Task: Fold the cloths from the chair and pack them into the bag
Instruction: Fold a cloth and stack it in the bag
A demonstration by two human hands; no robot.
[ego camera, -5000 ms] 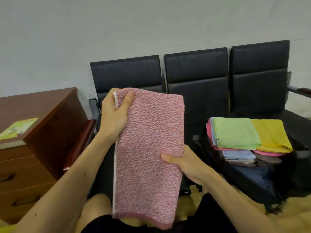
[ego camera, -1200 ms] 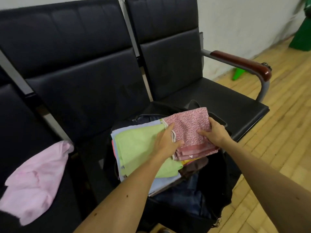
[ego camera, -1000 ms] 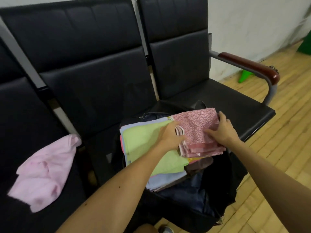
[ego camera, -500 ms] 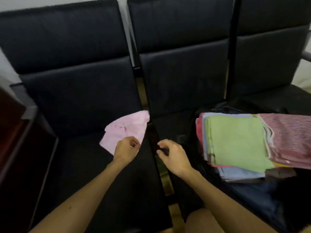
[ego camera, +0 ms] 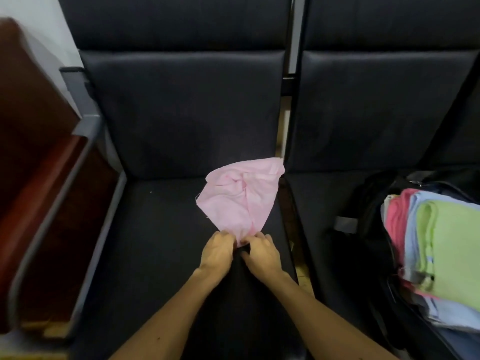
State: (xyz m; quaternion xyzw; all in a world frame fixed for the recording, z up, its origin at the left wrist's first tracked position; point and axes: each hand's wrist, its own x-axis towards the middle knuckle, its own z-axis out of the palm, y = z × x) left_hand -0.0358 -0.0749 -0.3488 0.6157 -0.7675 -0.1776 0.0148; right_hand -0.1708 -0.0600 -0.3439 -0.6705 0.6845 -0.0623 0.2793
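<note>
A black chair (ego camera: 161, 229) with smooth padded leatherette stands beside an open black fabric bag (ego camera: 371, 203) on the next seat. The bag holds a stack of flat-folded green, blue and pink cloths (ego camera: 454, 242). A thin, crumpled pale-pink cloth (ego camera: 239, 198) lies cone-shaped on the chair seat. The left hand (ego camera: 217, 252) and right hand (ego camera: 261, 255) pinch its near tip with curled fingers.

Left of the pink cloth (ego camera: 237, 201) the black seat (ego camera: 155, 229) lies open up to the grey armrest frame (ego camera: 85, 128) and wooden cabinet (ego camera: 31, 126). Behind the cloth rises the backrest (ego camera: 181, 113). To its right, across the seat gap, the black bag (ego camera: 368, 203) and its stacked cloths (ego camera: 452, 242) block passage.
</note>
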